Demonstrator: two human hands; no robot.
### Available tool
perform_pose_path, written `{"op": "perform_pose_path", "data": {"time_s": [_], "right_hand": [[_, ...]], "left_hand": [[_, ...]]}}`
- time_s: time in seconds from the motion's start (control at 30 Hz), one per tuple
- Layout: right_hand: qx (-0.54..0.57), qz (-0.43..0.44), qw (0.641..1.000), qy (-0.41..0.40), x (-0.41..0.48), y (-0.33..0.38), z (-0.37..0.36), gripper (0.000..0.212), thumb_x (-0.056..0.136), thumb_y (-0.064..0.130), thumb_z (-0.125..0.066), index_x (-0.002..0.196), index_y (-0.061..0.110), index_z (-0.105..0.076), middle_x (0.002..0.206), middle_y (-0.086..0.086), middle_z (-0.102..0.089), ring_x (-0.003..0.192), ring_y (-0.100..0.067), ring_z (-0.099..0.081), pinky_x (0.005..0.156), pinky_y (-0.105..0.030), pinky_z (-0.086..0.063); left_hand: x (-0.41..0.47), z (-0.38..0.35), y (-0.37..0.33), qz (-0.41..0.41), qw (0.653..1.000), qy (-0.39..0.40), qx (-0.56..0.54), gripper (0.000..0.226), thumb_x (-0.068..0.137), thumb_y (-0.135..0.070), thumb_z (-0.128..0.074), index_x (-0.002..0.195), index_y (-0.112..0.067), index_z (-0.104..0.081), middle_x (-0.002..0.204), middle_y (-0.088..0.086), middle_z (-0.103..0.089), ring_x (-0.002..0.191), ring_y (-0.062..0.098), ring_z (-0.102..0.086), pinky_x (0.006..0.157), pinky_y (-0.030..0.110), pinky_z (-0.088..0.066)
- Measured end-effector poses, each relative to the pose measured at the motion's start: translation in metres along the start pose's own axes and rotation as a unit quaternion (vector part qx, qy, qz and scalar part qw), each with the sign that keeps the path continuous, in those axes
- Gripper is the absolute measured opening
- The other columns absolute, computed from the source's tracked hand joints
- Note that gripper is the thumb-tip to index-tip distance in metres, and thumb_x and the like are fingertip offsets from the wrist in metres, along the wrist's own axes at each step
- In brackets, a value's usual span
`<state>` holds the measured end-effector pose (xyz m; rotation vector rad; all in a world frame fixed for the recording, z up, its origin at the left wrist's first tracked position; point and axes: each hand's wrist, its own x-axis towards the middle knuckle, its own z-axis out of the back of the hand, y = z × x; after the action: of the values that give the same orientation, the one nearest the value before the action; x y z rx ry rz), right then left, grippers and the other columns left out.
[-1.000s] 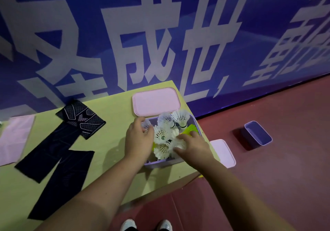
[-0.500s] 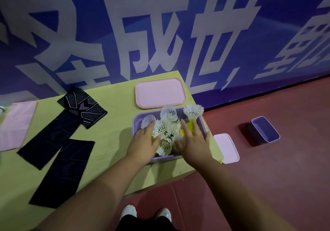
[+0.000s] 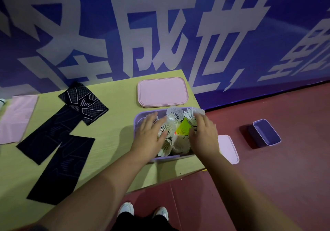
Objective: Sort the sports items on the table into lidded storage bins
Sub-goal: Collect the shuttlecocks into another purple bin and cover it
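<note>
Head view | my left hand [image 3: 150, 136], right hand [image 3: 203, 134] flat, apart, on white feathered shuttlecocks [image 3: 175, 114] | pink rectangular plastic lid [image 3: 162, 92] just beyond, crosswise, nearer left.

So the bin [image 3: 136, 127] sat at the right end of the table [image 3: 110, 129], stuffed with shuttlecocks [image 3: 175, 114]. The lid [image 3: 162, 92] lay flat at 12 o'clock, just behind it. Out at 9 o'clock the sleeves [image 3: 53, 134] were spread, with a cloth [image 3: 16, 120] further left. Down on the floor [image 3: 267, 177] at 3 o'clock lay a spare lid [image 3: 228, 148], with a smaller bin [image 3: 266, 132] beyond.

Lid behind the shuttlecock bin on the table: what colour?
Pale pink; the lid shows best in the head view.
</note>
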<state>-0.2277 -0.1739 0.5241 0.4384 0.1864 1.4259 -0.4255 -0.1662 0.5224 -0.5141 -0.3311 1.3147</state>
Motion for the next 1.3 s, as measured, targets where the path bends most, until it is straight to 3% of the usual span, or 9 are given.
{"op": "perform_pose_path", "data": {"time_s": [0.07,0.2,0.33,0.43,0.6,0.87,0.97,1.07,1.3], "right_hand": [[-0.065,-0.015,0.995,0.079,-0.005,0.002,-0.002,0.019,0.088,0.02,-0.05,0.104,0.018,-0.06,0.108,-0.004,-0.064,0.104,-0.032,-0.058,0.11,-0.054,-0.029],[-0.132,-0.024,0.983,0.124,-0.009,0.002,-0.002,0.023,0.092,0.039,-0.044,0.096,0.022,-0.058,0.106,0.002,-0.061,0.103,-0.027,-0.057,0.09,-0.041,-0.034],[-0.099,-0.011,0.98,0.173,-0.01,-0.007,-0.007,0.025,0.093,0.04,-0.044,0.111,0.025,-0.053,0.116,0.007,-0.058,0.118,-0.022,-0.049,0.114,-0.06,-0.014],[-0.074,0.0,0.981,0.178,-0.003,-0.007,-0.008,0.036,0.09,0.036,-0.047,0.125,0.025,-0.046,0.121,0.006,-0.057,0.123,-0.02,-0.048,0.114,-0.068,0.004],[-0.051,-0.012,0.977,0.206,0.008,0.007,-0.006,0.052,0.079,0.042,-0.051,0.126,0.023,-0.037,0.115,-0.003,-0.06,0.124,-0.025,-0.05,0.113,-0.067,0.009],[-0.071,-0.077,0.993,0.061,0.001,0.028,0.021,0.044,0.083,0.043,-0.05,0.125,0.031,-0.052,0.109,0.002,-0.069,0.107,-0.029,-0.058,0.114,-0.056,-0.019],[-0.02,-0.048,0.999,0.003,-0.004,0.036,0.023,0.033,0.085,0.037,-0.054,0.115,0.026,-0.061,0.099,0.003,-0.07,0.099,-0.026,-0.057,0.09,-0.041,-0.037],[0.141,-0.001,0.988,0.061,-0.003,0.053,0.023,0.03,0.087,0.029,-0.059,0.116,0.025,-0.062,0.102,0.006,-0.066,0.095,-0.019,-0.059,0.079,-0.037,-0.047],[0.358,0.001,0.915,0.184,0.006,0.131,0.025,0.03,0.09,0.017,-0.062,0.119,0.023,-0.06,0.112,0.011,-0.062,0.087,-0.001,-0.056,0.088,-0.026,-0.046]], "left_hand": [[0.0,-0.005,-0.003,-0.011,0.998,0.041,0.036,0.04,0.097,-0.046,-0.045,0.135,-0.035,-0.051,0.16,-0.005,-0.02,0.141,0.027,-0.03,0.115,0.04,-0.025],[-0.004,-0.009,0.0,-0.008,0.993,0.017,0.113,0.036,0.093,-0.05,-0.044,0.098,-0.024,-0.068,0.155,-0.001,-0.029,0.119,0.034,-0.051,0.1,0.04,-0.04],[-0.005,-0.013,0.007,-0.024,0.987,0.022,0.157,0.067,0.088,-0.06,-0.008,0.115,-0.029,-0.061,0.162,0.006,-0.014,0.141,0.029,-0.032,0.118,0.051,-0.016],[-0.001,-0.013,0.006,-0.02,0.982,0.059,0.18,0.077,0.083,-0.066,0.005,0.127,-0.035,-0.051,0.164,0.003,0.004,0.149,0.023,-0.014,0.119,0.054,-0.004],[0.008,-0.009,-0.001,-0.016,0.985,0.082,0.15,0.061,0.089,-0.067,-0.02,0.14,-0.038,-0.038,0.164,0.001,0.0,0.15,0.018,-0.009,0.119,0.055,-0.002],[0.015,0.014,-0.006,0.048,0.984,-0.066,-0.16,0.03,0.092,-0.026,-0.059,0.122,-0.021,-0.058,0.148,-0.003,-0.043,0.139,0.016,-0.036,0.11,0.027,-0.026],[0.015,0.03,-0.011,0.118,0.938,-0.104,-0.308,0.017,0.093,-0.02,-0.058,0.108,-0.027,-0.06,0.12,-0.01,-0.059,0.119,0.013,-0.054,0.09,0.021,-0.037],[0.013,0.047,-0.012,0.14,0.899,-0.115,-0.399,0.017,0.091,-0.02,-0.058,0.099,-0.036,-0.059,0.109,-0.013,-0.061,0.11,0.012,-0.057,0.086,0.026,-0.043],[-0.008,0.099,0.023,0.138,0.89,-0.165,-0.402,0.021,0.094,-0.009,-0.055,0.097,-0.029,-0.061,0.102,-0.01,-0.064,0.099,0.012,-0.059,0.087,0.026,-0.044]]}}
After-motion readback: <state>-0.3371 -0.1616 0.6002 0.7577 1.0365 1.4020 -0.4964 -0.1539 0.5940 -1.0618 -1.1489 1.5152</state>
